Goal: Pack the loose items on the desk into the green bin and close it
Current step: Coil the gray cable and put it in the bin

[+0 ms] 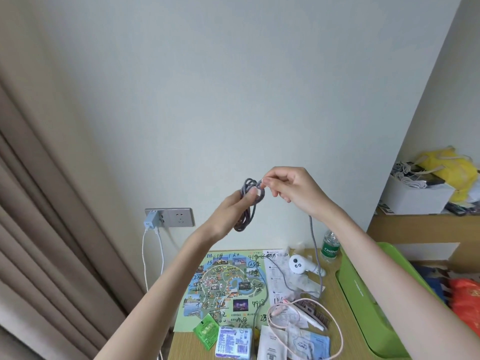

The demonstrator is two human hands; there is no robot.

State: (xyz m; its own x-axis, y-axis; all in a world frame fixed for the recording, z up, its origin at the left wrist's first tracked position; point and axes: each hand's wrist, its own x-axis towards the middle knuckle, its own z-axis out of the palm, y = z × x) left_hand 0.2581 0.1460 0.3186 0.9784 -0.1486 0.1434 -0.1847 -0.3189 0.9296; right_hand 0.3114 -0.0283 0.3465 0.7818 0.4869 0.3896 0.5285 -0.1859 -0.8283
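The left hand (228,211) has its grip closed round a bundle of loops of the grey cable (245,219). The thumb lies across the top, so the coil hangs below the fist and cannot spring apart. At 3 o'clock of it, touching the top of the coil, the right hand (293,190) pinches the free run of the same cable between thumb and fingertips, apparently to lay another turn onto the bundle. Both hands are raised well above the worktop (183,344), likely so the slack hangs straight. The tail drops from under the right wrist toward 6 o'clock and trails across papers and the map (223,281). A good length is not yet wound, so the coiling looks roughly half done. The green bin (363,289) sits at the worktop's 3 o'clock side, under the right forearm; I cannot tell whether it is open. A pink cable (335,323) and a tissue pack (233,341) lie at 6 o'clock, unpacked. The rising tail could snag the pink cable.
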